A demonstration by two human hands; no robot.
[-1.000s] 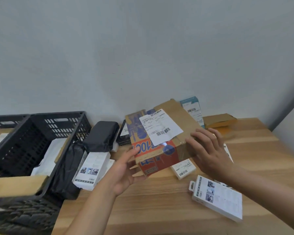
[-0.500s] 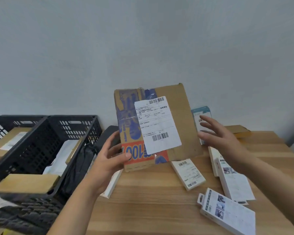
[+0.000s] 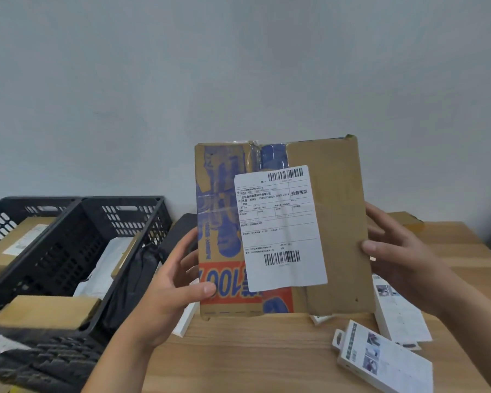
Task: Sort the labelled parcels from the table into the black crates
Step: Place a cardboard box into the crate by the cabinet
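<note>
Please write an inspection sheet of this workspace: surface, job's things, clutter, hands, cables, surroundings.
Surface: wooden table.
Job's things: cardboard parcel held upright, white label facing the camera; two black crates at left, already holding parcels.
Clutter: white boxed items and a black bag on the table.
Hands: left hand grips the parcel's left edge; right hand grips its right edge.
Cables: nothing seen.
Surroundings: plain grey wall.

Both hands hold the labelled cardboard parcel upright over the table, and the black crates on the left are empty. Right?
Not quite. The head view shows both black crates already hold parcels. The rest stands: left hand and right hand hold the cardboard parcel upright over the table.
</note>
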